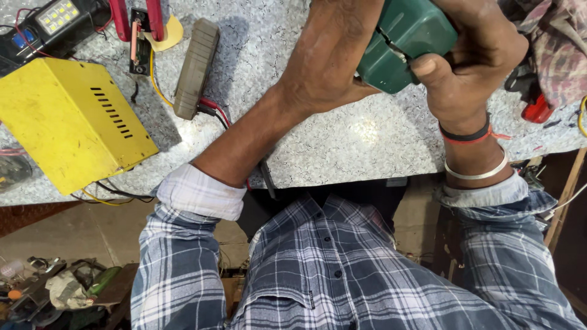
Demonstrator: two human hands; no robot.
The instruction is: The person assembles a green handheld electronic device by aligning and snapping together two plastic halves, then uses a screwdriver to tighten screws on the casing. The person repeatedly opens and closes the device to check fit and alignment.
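A green plastic box-shaped device [403, 43] is held above the speckled grey worktop [342, 140] at the top of the view. My left hand [333, 55] wraps around its left side. Gripping its right side is my right hand [471, 61], with the thumb pressed on the lower front edge. A seam or gap runs across the green casing. Both wrists rest near the worktop's front edge; the right one wears bands and a bangle.
A yellow vented metal box [67, 119] sits at the left. A grey multimeter [195, 67] with red and black leads lies beside it. A small circuit board [139, 43] and an LED lamp [58, 18] are at the top left. Crumpled cloth [559, 49] lies at the right.
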